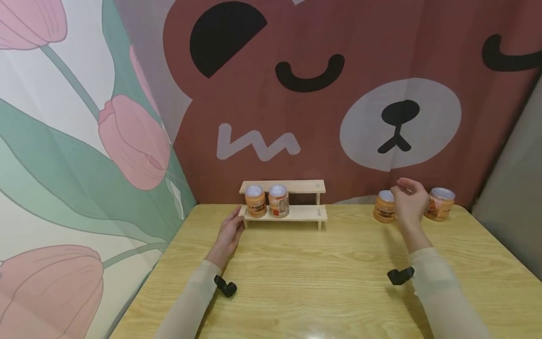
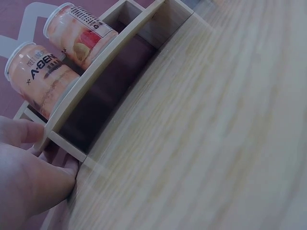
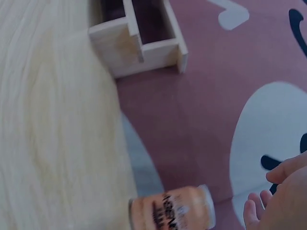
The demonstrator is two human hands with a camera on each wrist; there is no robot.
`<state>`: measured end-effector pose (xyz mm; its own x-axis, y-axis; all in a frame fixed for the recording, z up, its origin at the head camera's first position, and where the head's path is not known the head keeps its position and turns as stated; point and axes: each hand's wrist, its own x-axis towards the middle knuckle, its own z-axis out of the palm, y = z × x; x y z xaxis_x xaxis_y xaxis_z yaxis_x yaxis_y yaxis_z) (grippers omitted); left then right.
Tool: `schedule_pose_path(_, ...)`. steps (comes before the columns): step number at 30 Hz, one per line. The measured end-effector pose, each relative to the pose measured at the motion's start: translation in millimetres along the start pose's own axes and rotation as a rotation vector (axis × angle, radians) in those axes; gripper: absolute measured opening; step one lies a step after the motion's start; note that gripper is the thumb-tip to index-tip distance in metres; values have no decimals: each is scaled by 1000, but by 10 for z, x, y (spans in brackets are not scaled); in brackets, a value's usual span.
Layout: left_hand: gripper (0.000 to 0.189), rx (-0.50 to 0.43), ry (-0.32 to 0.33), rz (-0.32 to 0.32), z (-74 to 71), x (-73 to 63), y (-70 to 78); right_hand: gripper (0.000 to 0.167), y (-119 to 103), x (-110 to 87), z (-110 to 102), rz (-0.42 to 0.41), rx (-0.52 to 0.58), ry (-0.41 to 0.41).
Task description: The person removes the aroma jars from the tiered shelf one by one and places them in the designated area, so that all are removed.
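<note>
A two-step wooden display rack (image 1: 300, 214) stands at the back of the table. On its lower step two orange cans sit side by side, a left can (image 1: 256, 202) and a right can (image 1: 279, 202). My left hand (image 1: 230, 230) grips the left end of that step, thumb and fingers at the plank and leg in the left wrist view. At the back right, my right hand (image 1: 410, 201) hovers between two more orange cans, holding nothing, its fingers loosely bent. One can (image 1: 384, 208) is just left of it; the other can (image 1: 440, 205) is partly behind it.
The wood-grain table (image 1: 296, 278) reaches back to a curtain (image 1: 313, 122) printed with a bear face. A tulip-print curtain (image 1: 84, 188) hangs along the left side. A grey surface (image 1: 516, 179) rises at the right. Each wrist carries a small black camera.
</note>
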<state>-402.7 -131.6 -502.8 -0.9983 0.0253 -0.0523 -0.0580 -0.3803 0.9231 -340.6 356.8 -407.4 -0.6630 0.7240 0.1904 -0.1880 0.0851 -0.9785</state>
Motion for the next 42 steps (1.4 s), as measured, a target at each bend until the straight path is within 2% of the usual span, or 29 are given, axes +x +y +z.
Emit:
schedule_pose_path(6,59,-4,-8,1,4,5,-4,23,-146,-155,83,-94,-28,-60)
schedule_pose_path(13,59,-23,3,12,9,17,-12,27,-225,-395,296,-364,-113,-149)
schedule_pose_path(19,60,-21,2,8,19,27,-11,26,-243,-597,452,-472,-182,-258)
schedule_pose_path(25,60,-27,9,8,10,39,2,25,-233,-773,609,-486,-180,-363)
schedule_pose_path(31,58,-27,26,-10,-4,21,-25,24,-218,-982,776,-503,-224,-452)
schedule_pose_path(37,58,-19,19,0,12,86,-2,30,-191,-1168,993,-439,-265,-635)
schedule_pose_path(42,58,-34,29,-6,23,69,24,31,-116,-1286,1208,-387,-272,-704)
